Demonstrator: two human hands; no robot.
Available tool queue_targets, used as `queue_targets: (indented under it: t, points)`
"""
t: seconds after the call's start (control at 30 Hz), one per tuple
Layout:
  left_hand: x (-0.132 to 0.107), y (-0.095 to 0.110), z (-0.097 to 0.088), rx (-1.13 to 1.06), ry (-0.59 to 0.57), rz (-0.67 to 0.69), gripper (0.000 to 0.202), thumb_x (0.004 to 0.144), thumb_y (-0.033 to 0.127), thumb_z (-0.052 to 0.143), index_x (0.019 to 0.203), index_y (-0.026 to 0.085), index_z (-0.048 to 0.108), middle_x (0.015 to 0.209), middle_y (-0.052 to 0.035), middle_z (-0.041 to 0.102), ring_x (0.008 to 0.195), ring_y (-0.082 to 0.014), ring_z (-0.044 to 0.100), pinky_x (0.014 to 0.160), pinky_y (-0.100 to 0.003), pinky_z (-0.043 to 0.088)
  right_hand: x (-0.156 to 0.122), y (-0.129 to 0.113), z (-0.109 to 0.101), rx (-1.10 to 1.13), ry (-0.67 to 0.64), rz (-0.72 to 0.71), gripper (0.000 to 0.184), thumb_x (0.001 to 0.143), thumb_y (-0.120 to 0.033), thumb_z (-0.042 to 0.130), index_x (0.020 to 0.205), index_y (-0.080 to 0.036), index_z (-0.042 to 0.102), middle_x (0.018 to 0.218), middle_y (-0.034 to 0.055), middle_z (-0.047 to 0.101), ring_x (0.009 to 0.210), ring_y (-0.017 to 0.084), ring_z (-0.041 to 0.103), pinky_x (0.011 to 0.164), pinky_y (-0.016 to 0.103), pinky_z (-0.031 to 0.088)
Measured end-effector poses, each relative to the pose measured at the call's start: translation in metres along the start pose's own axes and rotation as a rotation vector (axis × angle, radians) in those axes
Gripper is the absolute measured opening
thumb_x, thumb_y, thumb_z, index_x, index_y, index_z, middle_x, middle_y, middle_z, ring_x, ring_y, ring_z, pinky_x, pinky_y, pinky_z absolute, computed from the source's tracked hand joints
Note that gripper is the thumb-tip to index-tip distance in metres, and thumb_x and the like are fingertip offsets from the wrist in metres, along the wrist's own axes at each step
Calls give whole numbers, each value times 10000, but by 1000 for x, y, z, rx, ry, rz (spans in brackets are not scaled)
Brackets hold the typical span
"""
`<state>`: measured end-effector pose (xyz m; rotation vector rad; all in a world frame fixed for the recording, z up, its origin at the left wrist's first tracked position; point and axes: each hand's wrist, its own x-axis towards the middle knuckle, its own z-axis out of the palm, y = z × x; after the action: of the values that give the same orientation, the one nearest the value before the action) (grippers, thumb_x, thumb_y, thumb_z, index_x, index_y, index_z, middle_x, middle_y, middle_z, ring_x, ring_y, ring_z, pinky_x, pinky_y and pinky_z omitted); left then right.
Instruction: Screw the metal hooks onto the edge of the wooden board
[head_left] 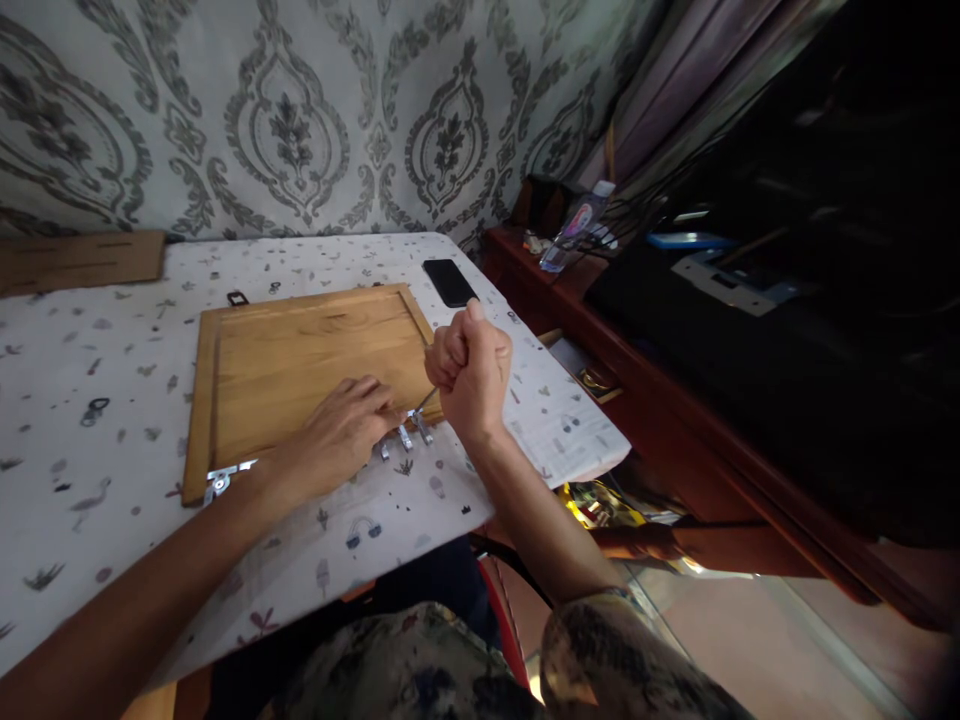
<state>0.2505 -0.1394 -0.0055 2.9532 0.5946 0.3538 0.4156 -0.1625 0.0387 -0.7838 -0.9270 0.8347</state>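
A wooden cabinet door (315, 350) with a raised frame lies flat on the table. My left hand (349, 425) rests over its near edge, fingers bent down onto a metal hinge (405, 438) at the near right corner; the fingertips are partly hidden. My right hand (472, 365) is a fist, thumb up, around a screwdriver whose handle is hidden inside it. The thin screwdriver shaft (427, 400) slants down left to the hinge. A second metal hinge (218, 484) sits at the door's near left corner, partly behind my left forearm.
A black phone (448, 283) lies beyond the door, near a small dark metal piece (238, 299). Cardboard (82, 260) is at the back left. The patterned tablecloth (135, 400) covers the table. To the right, a dark red wooden desk (555, 300) carries a clear bottle (574, 230).
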Motion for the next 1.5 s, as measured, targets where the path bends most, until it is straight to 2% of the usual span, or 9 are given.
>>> queue_targets:
  t: [0.17,0.37,0.47,0.6,0.73,0.93,1.17,1.33,1.5]
  points:
    - [0,1,-2,-10,-8,3,356,929,-22,512,1107,177,746,1019,-79,664,1021,-254,549,872,-379,411,1,1,-4,17,-97,23,644,905,-724,605,559,-242,353,492,-94,259,412,62,184,389,234,173]
    - [0,1,-1,-3,-22,-8,325,939,4,524,1098,175,750,1008,-86,661,1021,-261,542,878,-394,418,4,5,-24,0,-279,41,279,996,-374,552,790,-209,643,615,-34,518,524,105,444,525,259,337]
    - [-1,1,0,-7,-7,-5,315,956,12,523,1089,178,756,1002,-87,652,1020,-262,546,888,-401,427,7,-3,-33,-153,-347,-4,307,1023,-406,544,864,-209,718,721,-2,622,656,132,565,631,280,431]
    - [-2,0,2,-7,41,13,331,1002,38,500,1156,182,755,991,-80,656,1032,-255,552,896,-381,433,10,-22,-38,-428,-428,-188,291,985,-460,646,857,-237,782,898,33,724,890,176,644,836,336,508]
    - [-1,0,2,-8,45,13,329,1005,36,495,1147,178,756,994,-80,662,1028,-254,551,891,-374,435,12,-33,-38,-512,-417,-211,234,903,-446,771,814,-231,795,810,17,721,742,140,595,671,282,470]
    - [0,1,0,-14,32,18,323,1010,39,486,1089,191,760,994,-79,659,1014,-250,547,882,-372,429,12,-32,-40,-347,-407,9,332,842,-500,823,817,-186,718,703,-22,699,451,46,443,394,199,331]
    - [-1,1,0,0,17,3,312,1009,50,506,1129,182,762,1005,-79,659,1013,-252,543,870,-371,427,14,-32,-52,-306,-519,12,356,935,-491,738,1097,-174,753,865,18,762,498,39,568,463,178,471]
    - [0,1,-1,-11,7,1,307,1023,66,505,1122,190,768,998,-75,655,1008,-246,539,870,-361,427,13,-30,-51,-323,-438,-12,322,859,-457,837,955,-162,749,845,7,745,447,16,527,403,167,417]
    - [-1,1,-1,-15,9,-1,307,1019,56,507,1124,187,764,999,-72,664,1011,-245,540,874,-362,429,12,-28,-45,-311,-380,54,431,782,-506,888,814,-187,601,781,-9,739,397,9,469,339,163,360]
